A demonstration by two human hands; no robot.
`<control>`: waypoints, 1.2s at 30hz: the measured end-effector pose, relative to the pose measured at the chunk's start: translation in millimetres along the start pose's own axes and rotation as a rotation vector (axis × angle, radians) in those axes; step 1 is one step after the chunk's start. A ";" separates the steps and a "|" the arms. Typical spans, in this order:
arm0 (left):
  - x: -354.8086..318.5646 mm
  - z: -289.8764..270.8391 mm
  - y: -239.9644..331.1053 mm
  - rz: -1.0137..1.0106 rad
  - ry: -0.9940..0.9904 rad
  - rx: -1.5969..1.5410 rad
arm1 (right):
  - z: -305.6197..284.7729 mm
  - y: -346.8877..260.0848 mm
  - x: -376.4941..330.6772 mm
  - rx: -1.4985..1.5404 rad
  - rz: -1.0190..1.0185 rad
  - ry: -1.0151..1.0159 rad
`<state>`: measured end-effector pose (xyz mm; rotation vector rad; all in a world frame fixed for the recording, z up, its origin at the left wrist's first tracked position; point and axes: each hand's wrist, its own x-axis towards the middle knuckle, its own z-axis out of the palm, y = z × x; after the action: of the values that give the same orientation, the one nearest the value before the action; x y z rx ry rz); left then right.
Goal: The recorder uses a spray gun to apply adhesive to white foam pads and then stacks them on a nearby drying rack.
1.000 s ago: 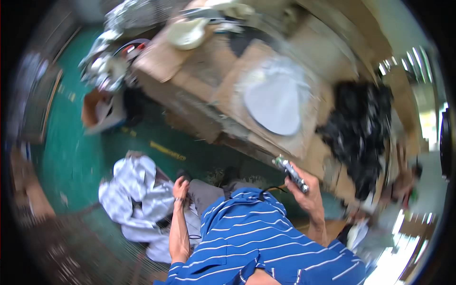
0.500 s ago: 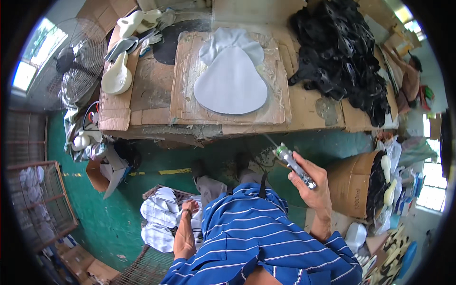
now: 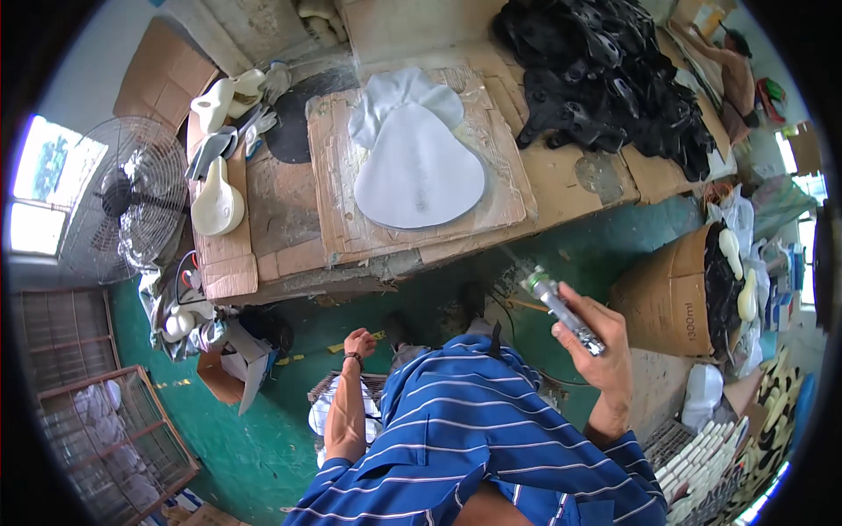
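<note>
Spray can (image 3: 566, 311): held in the right hand (image 3: 596, 346), fingers wrapped around the body, nozzle end up and tilted toward the counter (image 3: 281, 219). The can is in the air in front of the counter's near edge, apart from it, above the green floor (image 3: 219, 438).

Left hand (image 3: 358, 340): hangs low beside the person's blue striped shirt (image 3: 474, 438), fingers loosely curled, nothing in it. It is just above a basket (image 3: 329, 390) holding pale cloth.

Counter: covered with cardboard sheets. A white pear-shaped piece (image 3: 417, 167) lies flat on the middle sheet, with crumpled white material touching its far end. A heap of black parts (image 3: 605, 79) occupies the right side. Cream-coloured shoe forms (image 3: 215, 197) lie at the left end.

Surroundings: a fan (image 3: 123, 197) stands left of the counter. An open carton (image 3: 675, 280) sits on the floor at right.
</note>
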<state>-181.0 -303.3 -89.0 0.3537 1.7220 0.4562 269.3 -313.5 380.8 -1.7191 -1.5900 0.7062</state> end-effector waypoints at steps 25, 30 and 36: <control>1.9 -11.3 -26.4 -0.083 -0.010 0.069 | 35.6 7.5 76.8 0.002 -0.170 0.087; 7.5 -18.4 -41.3 -0.175 -0.021 -0.036 | 14.8 5.3 54.2 -0.081 -0.027 0.032; 15.4 -7.1 -20.9 -0.161 -0.031 0.127 | 15.8 -7.6 44.6 -0.032 -0.049 0.115</control>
<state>-190.7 -315.1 -111.1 0.3082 1.7378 0.2236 257.0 -267.3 379.6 -1.7062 -1.5662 0.5509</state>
